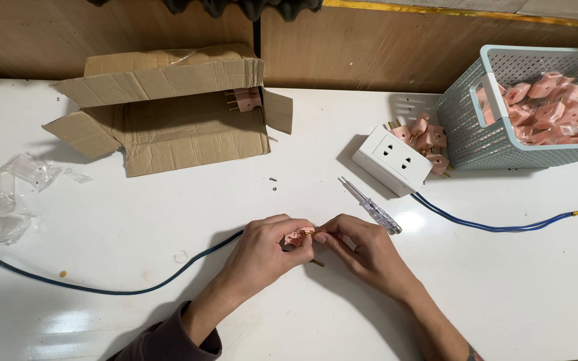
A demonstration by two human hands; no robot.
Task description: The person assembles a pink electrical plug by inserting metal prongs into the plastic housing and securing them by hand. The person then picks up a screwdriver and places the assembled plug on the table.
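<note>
Both hands pinching one pink plug part, near centre of bench.
Left hand (262,249) and right hand (362,251) closed on pink plug part (298,235), brass pin between fingertips; steady both, keep pin straight. Screwdriver (371,206) just right; basket (536,110) far right.

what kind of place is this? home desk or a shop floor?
Likely a small assembly or test bench, not a home desk. A mesh basket holds many identical pink plug parts, a white socket block on a blue cable sits by a test screwdriver, and both hands work one plug.
</note>
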